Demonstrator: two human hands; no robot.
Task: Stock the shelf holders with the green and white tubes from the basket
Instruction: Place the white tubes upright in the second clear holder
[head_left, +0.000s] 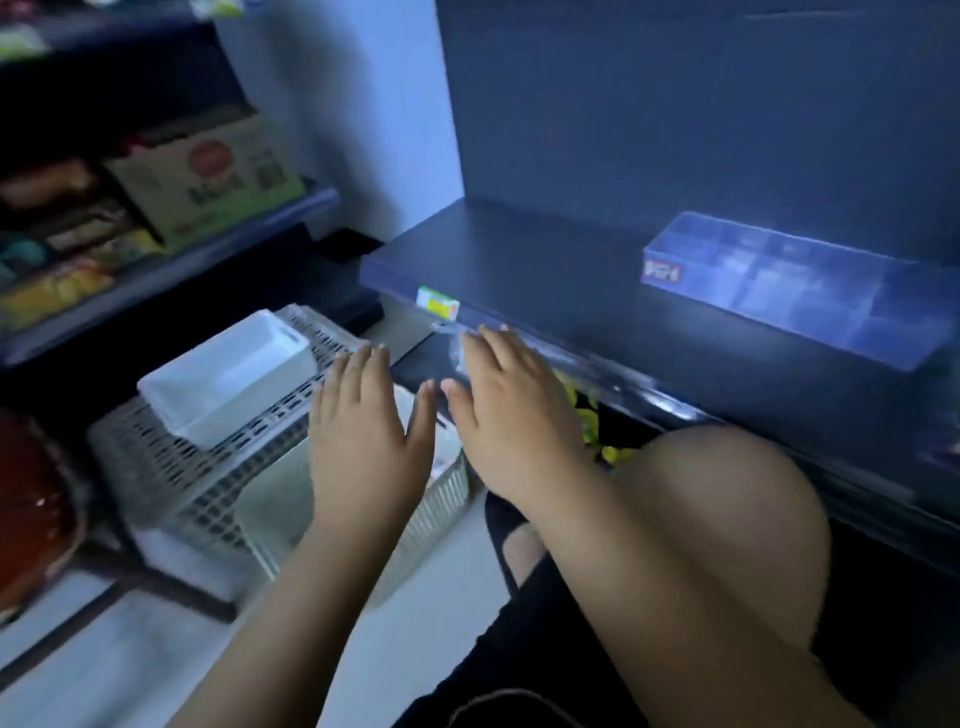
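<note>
dark shelf (519, 249): clear holder (789, 286) | floor (104, 686): mesh basket (171, 467), probably

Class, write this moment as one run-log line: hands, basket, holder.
left hand open, above basket | right hand open, near shelf front edge | neither holds anything | clear holder on shelf

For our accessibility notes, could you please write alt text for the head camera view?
Two open bare hands reach forward: the left hand over a perforated basket, the right hand by the front edge of a dark shelf. A white tray rests on the basket, and a clear divided holder sits on the shelf.
</note>
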